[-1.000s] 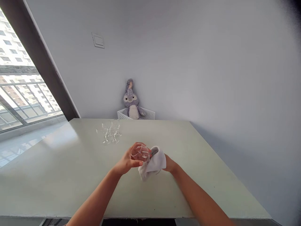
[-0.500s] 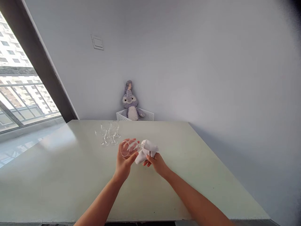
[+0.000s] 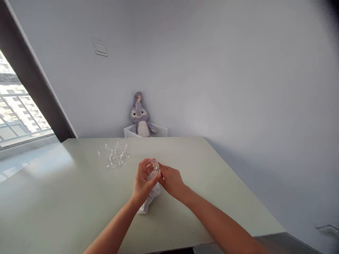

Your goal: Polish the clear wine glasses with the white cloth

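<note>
A clear stemmed glass [image 3: 148,170] is tilted between my two hands above the table. My left hand [image 3: 142,183] is wrapped round its bowl. My right hand [image 3: 171,180] is closed at the base end of the glass, its fingertips against it. A white cloth [image 3: 151,199] hangs or lies below the hands, partly hidden by my left hand; whether my right fingers still grip it is not visible. Several clear stemmed glasses [image 3: 116,155] stand grouped on the table to the left, beyond my left hand.
The pale table [image 3: 79,197] reaches back to a grey wall. Behind its far edge, a purple plush toy [image 3: 143,128] sits in a white perforated basket [image 3: 162,131]. A window [image 3: 21,113] is at the left and a wall switch [image 3: 100,48] above.
My right hand has moved from holding the bunched cloth to the glass's base. The cloth now droops below the hands. The glass has turned, and the view has shifted right.
</note>
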Demonstrator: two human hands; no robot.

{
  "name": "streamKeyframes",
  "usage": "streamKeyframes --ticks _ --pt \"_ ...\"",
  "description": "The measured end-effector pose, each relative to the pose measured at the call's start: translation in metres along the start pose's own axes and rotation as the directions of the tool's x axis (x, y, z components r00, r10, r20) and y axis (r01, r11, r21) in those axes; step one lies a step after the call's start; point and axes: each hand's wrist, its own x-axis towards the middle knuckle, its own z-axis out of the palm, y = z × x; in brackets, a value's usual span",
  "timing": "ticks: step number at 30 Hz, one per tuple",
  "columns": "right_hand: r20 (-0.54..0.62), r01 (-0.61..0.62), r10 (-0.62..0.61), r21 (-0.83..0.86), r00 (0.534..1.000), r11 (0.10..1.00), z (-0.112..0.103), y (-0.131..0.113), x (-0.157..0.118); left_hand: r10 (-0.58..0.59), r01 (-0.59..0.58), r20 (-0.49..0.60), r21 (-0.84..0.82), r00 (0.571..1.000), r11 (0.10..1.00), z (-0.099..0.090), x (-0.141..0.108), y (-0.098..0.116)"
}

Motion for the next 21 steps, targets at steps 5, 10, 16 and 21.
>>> streamKeyframes --ticks 5,10,16,21 --pt "0.036 -0.020 0.022 -0.066 0.999 0.998 0.020 0.018 0.010 -0.097 0.102 0.080 -0.067 0.992 0.992 0.009 0.000 -0.010" --pt "-0.085 -0.192 0.190 -0.014 0.978 0.981 0.029 0.074 0.026 -0.039 0.031 0.063 0.119 0.997 0.992 -0.006 0.008 -0.028" --pt "-0.269 -0.529 0.504 -0.024 0.821 0.849 0.009 0.173 0.051 -0.004 0.102 -0.331 0.278 0.944 0.955 -0.043 0.018 -0.077" --pt "-0.319 -0.658 0.617 -0.026 0.719 0.753 0.006 0.218 0.060 -0.120 0.236 -0.376 0.279 0.919 0.931 -0.056 0.025 -0.102"
